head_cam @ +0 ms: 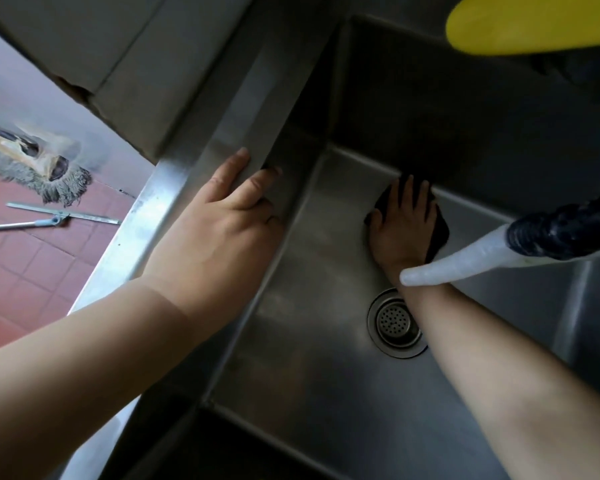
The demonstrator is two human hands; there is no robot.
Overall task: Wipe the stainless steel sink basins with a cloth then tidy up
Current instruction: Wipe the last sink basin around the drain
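My right hand (404, 226) lies flat on the floor of the sink basin (312, 341), fingers spread out and pressing a dark cloth (437, 233) down against the steel at the far end, close to where the floor meets the back wall. The cloth shows around my fingertips and along the right side of my palm; I am pressing it rather than clutching it. My right forearm crosses just beside the round drain strainer (395, 322), covering its right edge. My left hand (229, 216) rests on the basin's left rim (160, 202), fingers open and draped over the edge, the tips hanging down the inner wall and holding nothing. A white spray nozzle (465, 261) with a black collar reaches in from the right, above my right wrist. Something yellow (534, 22), blurred, fills the upper right corner. Off to the left, on the red tiled floor (32, 271), lie a grey mop head (45, 174) and a metal handle (49, 220).
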